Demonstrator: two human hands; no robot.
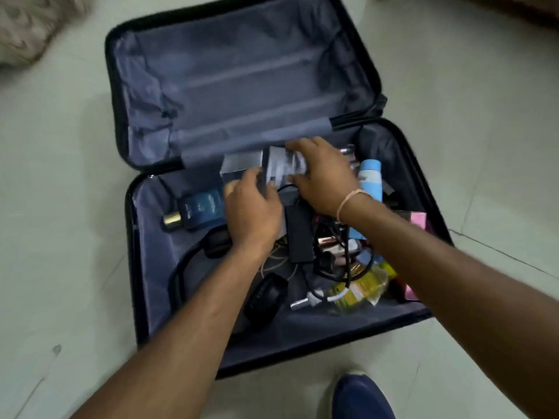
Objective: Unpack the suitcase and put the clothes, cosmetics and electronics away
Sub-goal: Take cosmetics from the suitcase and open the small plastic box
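An open suitcase (151, 297) lies on the floor; its far half is bare lining. In the near half, black headphones (263, 294) lie nearest, then tangled cables and cosmetics. Farther in, the left hand (251, 207) holds a grey box (239, 169), while the right hand (323, 179) grips a pale box (284, 167) touching its right side.

Suitcase (230, 86) lining — smooth grey cloth; blue bottle (202, 211) — glossy, cap shiny gold metal.
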